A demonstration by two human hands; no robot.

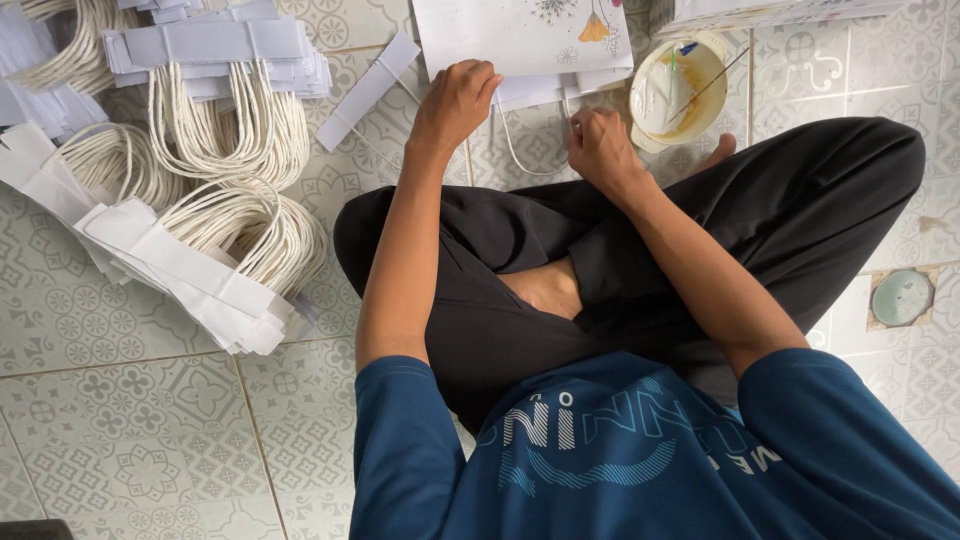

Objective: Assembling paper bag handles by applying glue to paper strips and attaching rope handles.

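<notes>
I sit cross-legged on a patterned tile floor. A white paper bag (520, 35) with a printed flower lies flat in front of my knees. My left hand (455, 100) presses down on its near edge with curled fingers. My right hand (598, 148) is closed on the bag's white cord handle (512, 150), which loops out from under the bag's edge. A round bowl of yellowish glue (680, 90) with a thin stick in it stands just right of my right hand.
Stacks of white paper strips with cord handles (220, 110) are piled at the left. One loose paper strip (368, 90) lies beside the bag. Another stack of paper (770, 12) sits at the top right. A round floor drain (902, 297) is at the right.
</notes>
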